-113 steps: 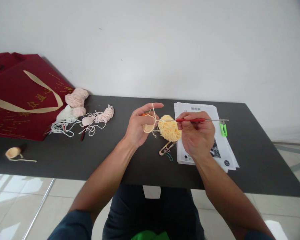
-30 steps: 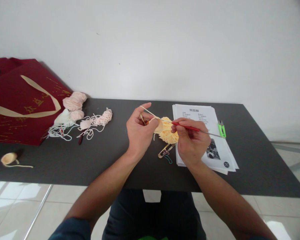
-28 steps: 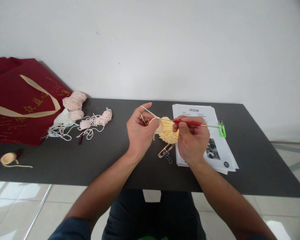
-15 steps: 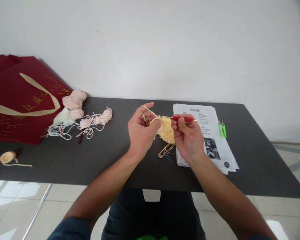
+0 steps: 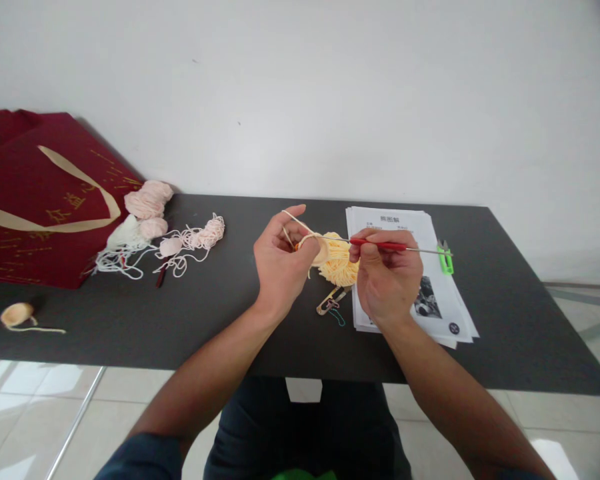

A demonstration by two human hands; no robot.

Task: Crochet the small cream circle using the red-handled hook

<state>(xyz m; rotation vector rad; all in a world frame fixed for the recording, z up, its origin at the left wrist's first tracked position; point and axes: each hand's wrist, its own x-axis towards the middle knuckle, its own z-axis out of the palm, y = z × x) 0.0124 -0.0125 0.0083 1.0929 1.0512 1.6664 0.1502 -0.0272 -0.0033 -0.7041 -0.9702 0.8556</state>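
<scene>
My left hand [image 5: 279, 263] pinches a small tan crocheted piece [image 5: 321, 250], with a strand of yellow yarn running over its raised forefinger. My right hand [image 5: 387, 277] grips a red-handled crochet hook [image 5: 380, 245]; the metal tip points left into the piece. A ball of yellow yarn [image 5: 338, 263] lies on the dark table [image 5: 220, 313] just behind and between both hands.
A stack of printed sheets [image 5: 433, 293] lies under my right hand, green snips [image 5: 446, 258] on it. Safety pins and stitch markers [image 5: 331, 304] lie below the yarn. Pink and white yarn bundles [image 5: 153, 230], a red bag [image 5: 40, 200] and a small tan piece [image 5: 16, 315] lie left.
My right hand has worked the hook in and out of the piece, tilting it and drawing it level again. My left hand turned the piece and kept its hold.
</scene>
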